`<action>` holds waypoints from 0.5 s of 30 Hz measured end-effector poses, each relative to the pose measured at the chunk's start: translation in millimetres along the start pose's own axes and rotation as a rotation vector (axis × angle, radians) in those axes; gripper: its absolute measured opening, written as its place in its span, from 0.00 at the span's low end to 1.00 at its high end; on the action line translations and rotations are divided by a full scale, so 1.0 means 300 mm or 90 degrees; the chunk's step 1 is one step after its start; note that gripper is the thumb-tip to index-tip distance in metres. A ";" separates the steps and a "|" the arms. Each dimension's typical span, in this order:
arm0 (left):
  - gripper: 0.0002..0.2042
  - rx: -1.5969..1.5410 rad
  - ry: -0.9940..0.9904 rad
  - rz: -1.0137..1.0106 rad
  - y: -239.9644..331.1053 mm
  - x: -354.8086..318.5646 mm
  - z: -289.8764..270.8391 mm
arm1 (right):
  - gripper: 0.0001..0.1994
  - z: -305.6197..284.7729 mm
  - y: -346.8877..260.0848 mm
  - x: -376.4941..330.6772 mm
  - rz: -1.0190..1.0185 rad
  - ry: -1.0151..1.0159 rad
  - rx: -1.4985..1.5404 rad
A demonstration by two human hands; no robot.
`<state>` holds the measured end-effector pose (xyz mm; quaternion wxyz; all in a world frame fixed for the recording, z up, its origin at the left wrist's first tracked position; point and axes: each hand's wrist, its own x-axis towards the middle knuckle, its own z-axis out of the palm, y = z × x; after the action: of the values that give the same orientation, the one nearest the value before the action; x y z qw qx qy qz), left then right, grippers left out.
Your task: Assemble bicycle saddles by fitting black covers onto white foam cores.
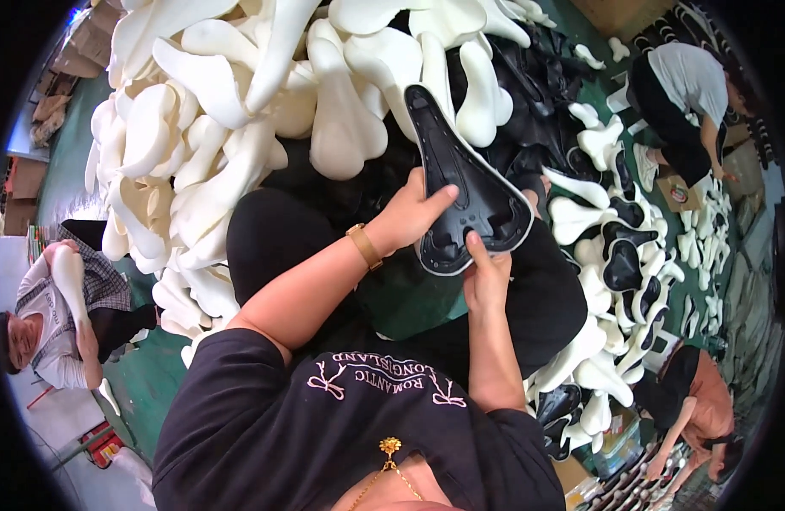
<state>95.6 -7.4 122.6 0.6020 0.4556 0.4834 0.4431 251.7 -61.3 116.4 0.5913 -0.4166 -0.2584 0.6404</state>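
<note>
A bicycle saddle (471,192) is held up in front of my lap, its hollow black underside facing me. A pale rim of foam runs round its edge. Its narrow nose points away, its wide rear end lies nearest me. My left hand (407,211) grips it by the left side, thumb on the black shell. At the rear edge my right hand (488,274) closes on it, thumb on the inside, the other fingers mostly hidden beneath. Just beyond the nose hang white foam saddle pads (345,128), touched by neither hand.
White saddle pads (196,162) are heaped in front and to my left. Black shells (529,102) lie beyond the saddle. More white and black pieces (609,247) cover the green floor at right. People work on the left (64,324) and at right (682,94), (699,396).
</note>
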 end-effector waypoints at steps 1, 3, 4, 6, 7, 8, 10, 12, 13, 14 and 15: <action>0.23 -0.001 -0.001 0.008 0.026 0.010 -0.003 | 0.25 -0.017 -0.001 -0.002 0.023 -0.004 0.007; 0.25 -0.095 -0.019 -0.003 0.102 0.016 -0.028 | 0.25 -0.040 -0.018 -0.014 0.044 -0.007 0.010; 0.27 -0.118 -0.001 -0.083 0.132 0.036 -0.083 | 0.25 -0.038 -0.032 -0.022 0.054 -0.045 0.009; 0.25 -0.329 0.038 -0.021 0.165 0.063 -0.153 | 0.25 -0.029 -0.052 -0.041 0.078 -0.084 0.012; 0.24 -0.404 0.057 0.044 0.206 0.069 -0.157 | 0.25 -0.034 -0.059 -0.047 0.076 -0.089 0.009; 0.21 -0.399 0.027 0.093 0.241 0.063 -0.151 | 0.25 -0.041 -0.065 -0.055 0.099 -0.084 0.027; 0.18 -0.355 -0.004 0.110 0.223 0.090 -0.139 | 0.26 -0.061 -0.072 -0.071 0.133 -0.068 0.047; 0.10 -0.271 -0.019 0.172 0.193 0.126 -0.121 | 0.26 -0.061 -0.069 -0.076 0.133 -0.080 0.038; 0.08 -0.212 0.025 0.181 0.195 0.125 -0.110 | 0.26 -0.064 -0.063 -0.081 0.140 -0.072 0.029; 0.07 -0.138 0.063 0.200 0.194 0.124 -0.109 | 0.27 -0.072 -0.054 -0.082 0.169 -0.061 0.029; 0.07 -0.131 0.091 0.201 0.207 0.113 -0.106 | 0.27 -0.078 -0.047 -0.075 0.199 -0.052 0.033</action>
<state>63.1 41.3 173.6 0.5326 0.4291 0.4000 0.6101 278.0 -84.6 121.0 0.4839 -0.4099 -0.1976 0.7475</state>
